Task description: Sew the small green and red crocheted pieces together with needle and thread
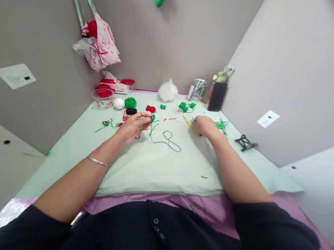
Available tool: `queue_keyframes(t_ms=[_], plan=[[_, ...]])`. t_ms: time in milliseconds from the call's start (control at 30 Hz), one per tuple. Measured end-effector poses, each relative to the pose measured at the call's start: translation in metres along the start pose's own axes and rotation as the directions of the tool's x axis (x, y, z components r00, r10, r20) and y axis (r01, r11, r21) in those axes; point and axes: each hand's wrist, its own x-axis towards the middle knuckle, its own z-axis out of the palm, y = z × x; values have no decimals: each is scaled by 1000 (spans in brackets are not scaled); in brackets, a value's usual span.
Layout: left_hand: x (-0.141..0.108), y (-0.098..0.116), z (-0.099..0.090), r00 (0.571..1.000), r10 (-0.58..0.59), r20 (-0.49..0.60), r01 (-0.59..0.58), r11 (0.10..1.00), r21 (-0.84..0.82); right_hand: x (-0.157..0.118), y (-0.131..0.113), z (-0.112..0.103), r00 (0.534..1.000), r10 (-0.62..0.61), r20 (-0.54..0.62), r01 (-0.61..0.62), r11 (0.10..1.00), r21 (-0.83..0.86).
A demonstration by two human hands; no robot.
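left hand (130,129): grip pinches green-red piece (152,119), front-left of white fluff (168,91) | right hand (204,126): grip curled, contents unclear, front-right of white fluff

Green yarn ball (130,103) and white stuffing (168,91) mark a craft corner.

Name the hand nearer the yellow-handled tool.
Right. The right hand is just right of the yellow-handled tool; the left hand is farther off to its left, pinching a green-and-red yarn piece.
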Motion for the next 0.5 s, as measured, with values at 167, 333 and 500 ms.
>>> queue_keyframes(t_ms=[167,333,500], plan=[[2,-4,-1,1000,-4,9,4,999,36,3,8,-11,988,76,-135,-48,978,202],[6,-11,-4,998,55,-20,-53,994,93,-9,-15,-17,959,-78,-272,271,529,804],[7,-16,-2,1000,11,6,-11,999,42,-41,-59,-7,841,-365,-400,531,408,743]])
